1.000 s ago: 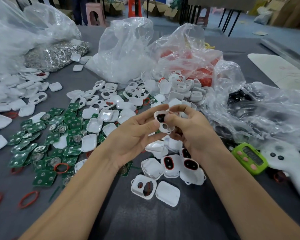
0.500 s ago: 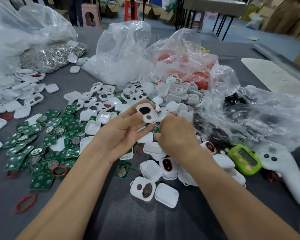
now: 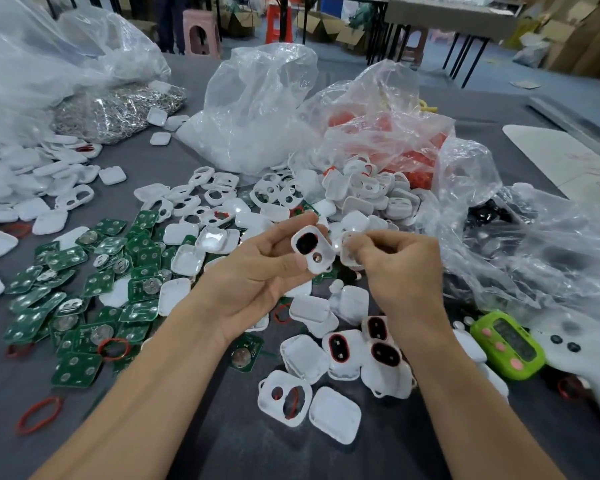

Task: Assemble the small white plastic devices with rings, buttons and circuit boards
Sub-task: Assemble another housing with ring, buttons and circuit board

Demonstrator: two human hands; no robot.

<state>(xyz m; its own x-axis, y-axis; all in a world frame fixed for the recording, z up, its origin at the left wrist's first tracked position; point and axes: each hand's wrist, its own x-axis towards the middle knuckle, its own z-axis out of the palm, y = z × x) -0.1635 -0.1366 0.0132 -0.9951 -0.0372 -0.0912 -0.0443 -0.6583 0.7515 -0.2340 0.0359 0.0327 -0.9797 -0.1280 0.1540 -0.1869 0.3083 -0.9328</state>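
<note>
My left hand (image 3: 257,271) pinches a white front shell (image 3: 313,251) that has a black oval button ringed in red and a small round hole below it. Just to its right, my right hand (image 3: 400,271) grips a second white shell piece (image 3: 347,252) in its fingertips, almost touching the first. Both are held above the grey table. Green circuit boards (image 3: 84,289) lie in a spread at the left. Three assembled shells with black buttons (image 3: 361,348) sit below my hands. Loose red rings (image 3: 113,348) lie among the boards.
White shells are heaped at centre back (image 3: 368,195) and far left (image 3: 21,188). Clear plastic bags (image 3: 257,109) hold white, red and black parts; metal clips (image 3: 118,109) pile at back left. A green timer (image 3: 508,344) and a white handheld tool (image 3: 582,355) lie at the right.
My right hand has come up from the pile on the table holding a white shell piece and brought it beside the shell in my left hand, which stayed raised.
</note>
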